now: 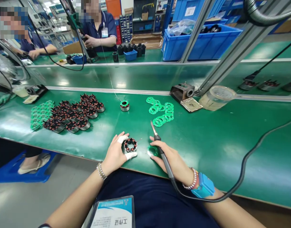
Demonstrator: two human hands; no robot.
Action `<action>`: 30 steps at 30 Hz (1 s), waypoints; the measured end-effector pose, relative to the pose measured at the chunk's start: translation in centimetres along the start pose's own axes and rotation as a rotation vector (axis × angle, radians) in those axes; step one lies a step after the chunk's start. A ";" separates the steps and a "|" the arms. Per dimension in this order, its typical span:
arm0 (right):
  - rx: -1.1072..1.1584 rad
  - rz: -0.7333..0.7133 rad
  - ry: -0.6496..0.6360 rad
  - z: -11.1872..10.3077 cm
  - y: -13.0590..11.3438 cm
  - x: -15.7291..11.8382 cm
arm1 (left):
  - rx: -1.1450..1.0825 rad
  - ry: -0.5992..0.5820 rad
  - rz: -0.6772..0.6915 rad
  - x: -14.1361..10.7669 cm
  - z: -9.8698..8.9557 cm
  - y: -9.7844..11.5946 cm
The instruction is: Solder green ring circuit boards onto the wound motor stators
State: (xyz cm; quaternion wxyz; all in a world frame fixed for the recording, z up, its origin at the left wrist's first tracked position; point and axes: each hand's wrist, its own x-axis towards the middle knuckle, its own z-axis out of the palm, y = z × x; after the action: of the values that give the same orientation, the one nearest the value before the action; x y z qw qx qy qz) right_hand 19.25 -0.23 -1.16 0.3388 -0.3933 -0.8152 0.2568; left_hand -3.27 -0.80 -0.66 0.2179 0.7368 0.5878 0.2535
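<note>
My left hand [118, 150], with white finger cots on thumb and index finger, grips a copper-wound motor stator [130, 145] near the table's front edge. A thin wire sticks out of the stator to the right. In my right hand [172, 158] are two things: a soldering iron [164, 158], its tip pointing up and away, and a ring-shaped green circuit board [152, 151] between thumb and fingers. Farther off, a stator with a green board on top [124, 105] stands alone, a thin strand of solder wire [111, 83] hanging down to it. Loose green ring boards [161, 110] lie beyond my right hand.
Many stators [74, 114] crowd the left, beside stacked green boards [41, 114]. A soldering iron stand [183, 91], a sponge tray [191, 104] and a plastic tub [216, 98] stand back right. The iron's cable [242, 171] curves rightward. Co-workers [98, 31] sit across the bench.
</note>
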 end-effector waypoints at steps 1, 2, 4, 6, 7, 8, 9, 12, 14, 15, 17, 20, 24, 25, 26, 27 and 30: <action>0.008 0.000 0.023 0.0 -0.2 0.0 | -0.067 -0.004 0.000 0.0 0.2 0.5; 0.015 0.005 0.046 0.0 -0.4 0.0 | -0.132 -0.015 0.009 -0.1 0.4 1.0; 0.035 0.025 0.101 -0.1 -0.9 -0.1 | -0.221 -0.038 0.031 -0.4 0.6 1.9; 0.067 0.051 0.166 -0.1 -1.3 -0.1 | -0.242 -0.040 0.038 -0.7 0.8 2.5; 0.088 0.061 0.196 -0.1 -1.4 -0.1 | -0.237 -0.035 0.042 -0.8 0.8 2.8; 0.112 0.070 0.222 -0.1 -1.5 -0.1 | -0.227 -0.027 0.047 -1.0 0.8 2.9; 0.135 0.079 0.240 0.0 -1.5 -0.1 | -0.216 -0.019 0.055 -1.1 0.9 3.0; 0.212 0.107 0.262 0.1 -1.6 -0.3 | -0.161 -0.012 0.061 -1.6 0.9 2.9; 0.259 0.124 0.257 0.2 -1.6 -0.4 | -0.108 -0.009 0.036 -2.0 1.1 2.5; 0.268 0.126 0.255 0.3 -1.6 -0.4 | -0.089 -0.004 0.038 -2.1 1.2 2.3; 0.244 0.126 0.251 0.3 -1.7 -0.4 | -0.081 -0.006 0.072 -2.2 1.5 2.0; 0.131 0.094 0.234 0.3 -1.8 -0.5 | -0.058 0.027 0.170 -2.2 1.8 2.1; 0.055 0.022 0.163 0.4 -1.7 -0.9 | 0.029 0.065 0.270 -2.3 1.7 3.5; 0.048 0.013 0.149 0.4 -1.7 -1.0 | 0.040 0.065 0.283 -2.3 1.5 3.9; 0.039 0.006 0.136 0.5 -1.6 -1.1 | 0.042 0.062 0.289 -2.2 1.4 4.2; 0.030 -0.006 0.123 0.6 -1.5 -1.1 | 0.039 0.052 0.295 -2.2 1.3 4.5; 0.034 -0.050 0.111 0.3 -1.2 -1.1 | 0.027 -0.043 0.282 -1.9 0.7 4.7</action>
State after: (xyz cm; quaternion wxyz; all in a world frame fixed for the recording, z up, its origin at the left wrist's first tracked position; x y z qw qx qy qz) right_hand 18.91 -1.87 -0.90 0.3963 -0.3806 -0.8003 0.2401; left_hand 0.38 -3.65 1.50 0.1824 0.8202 0.4769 0.2579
